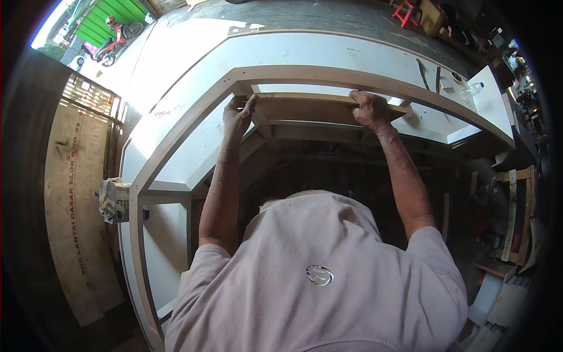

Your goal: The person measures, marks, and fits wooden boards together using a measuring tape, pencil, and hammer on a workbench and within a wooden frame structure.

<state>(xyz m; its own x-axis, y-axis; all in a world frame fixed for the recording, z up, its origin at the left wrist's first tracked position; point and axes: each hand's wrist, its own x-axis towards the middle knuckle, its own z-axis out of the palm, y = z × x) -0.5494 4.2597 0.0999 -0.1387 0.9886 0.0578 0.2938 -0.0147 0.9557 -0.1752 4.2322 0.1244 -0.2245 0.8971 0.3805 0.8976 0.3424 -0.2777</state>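
A long, narrow wooden board (308, 110) lies crosswise in front of me, just inside the near edge of an angled wooden frame (319, 74). My left hand (239, 115) grips its left end, fingers closed over the top edge near the frame's corner. Toward the other end, my right hand (372, 111) is closed round the board, and its tip sticks out beyond that hand. Both arms reach forward. Beyond and below the frame spreads a white panel (305, 48). Whether the board touches the frame is unclear.
On the panel's right part lie dark strips (422, 73), a tape roll (456, 77) and a clear plastic bottle (472, 89). A bagged box (115, 201) hangs at the frame's left side. Plywood (76, 205) stands further left; wood pieces (519, 217) stand at right.
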